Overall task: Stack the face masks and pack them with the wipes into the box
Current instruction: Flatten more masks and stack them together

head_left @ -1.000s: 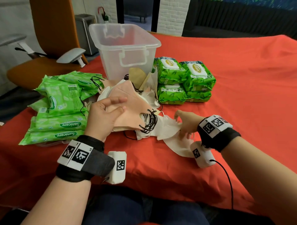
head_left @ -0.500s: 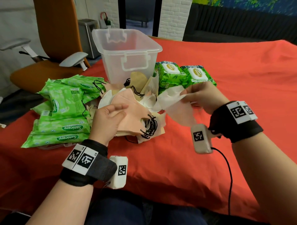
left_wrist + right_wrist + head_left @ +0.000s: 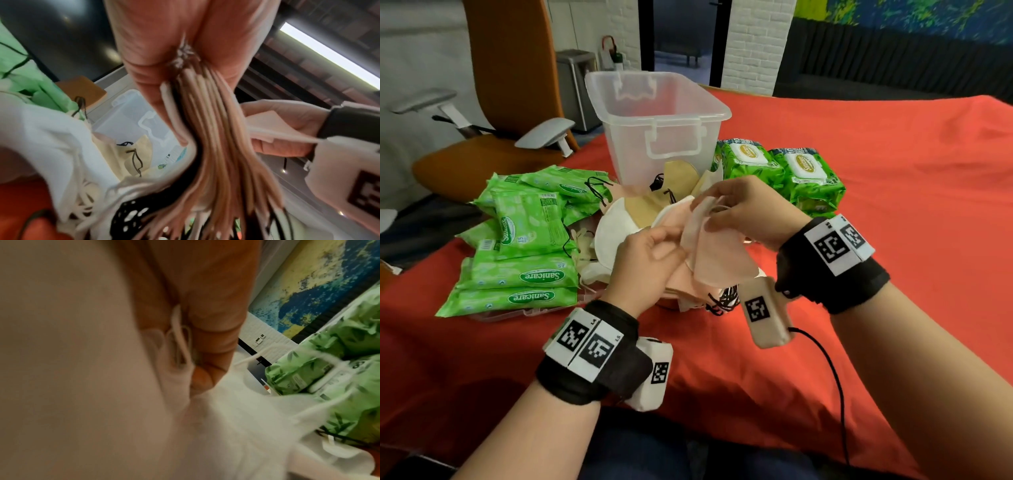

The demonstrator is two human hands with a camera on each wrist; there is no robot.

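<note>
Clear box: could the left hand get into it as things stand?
Probably not yet: the left hand grips the stack of masks. The clear box itself stands open-topped, nothing covering it.

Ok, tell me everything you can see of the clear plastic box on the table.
The clear plastic box is a translucent, lidless tub with a thick rolled rim and a moulded latch handle on each end. It stands upright on the red tablecloth, behind the pile of face masks, between two groups of wipe packs. Tan masks lean against its near wall. Nothing shows inside it from the head view. Neither hand touches it.
</note>
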